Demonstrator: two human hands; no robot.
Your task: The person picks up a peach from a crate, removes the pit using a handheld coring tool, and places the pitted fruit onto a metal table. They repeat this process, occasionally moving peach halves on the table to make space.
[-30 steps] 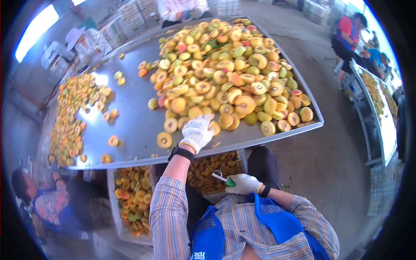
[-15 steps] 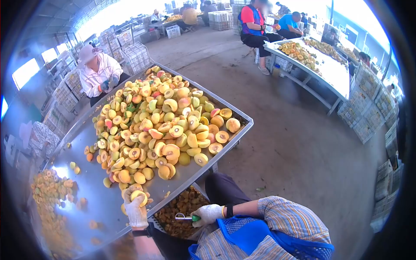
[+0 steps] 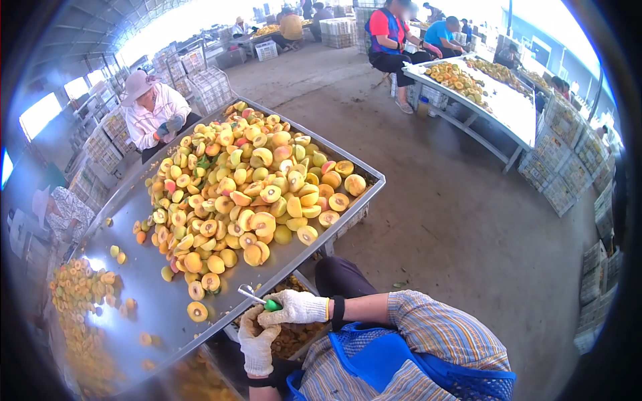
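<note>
My right hand (image 3: pixel 299 307), in a white knitted glove, is closed round the green handle of a metal-tipped tool (image 3: pixel 261 299). Its looped metal end points up and left over the table's edge. Touching it from below is my left hand (image 3: pixel 257 339), also gloved, with curled fingers; whatever they hold is hidden. Both hands are above a crate of fruit pieces (image 3: pixel 293 336) beside the metal table (image 3: pixel 267 264). A large heap of halved yellow-orange fruit (image 3: pixel 234 194) covers the table's middle. One half (image 3: pixel 197 311) lies cut side up near the edge.
A person in a pink jacket (image 3: pixel 154 110) works across the table; another (image 3: pixel 70 210) is at the left. More fruit (image 3: pixel 87 287) lies at the near left. Beyond the floor, people sit by a second table (image 3: pixel 461 113). Crates are stacked at right (image 3: pixel 562 160) and left.
My left hand has moved from the fruit heap, down and right to my right hand. The right hand has risen and moved left with the tool. A fruit half now shows near the edge.
</note>
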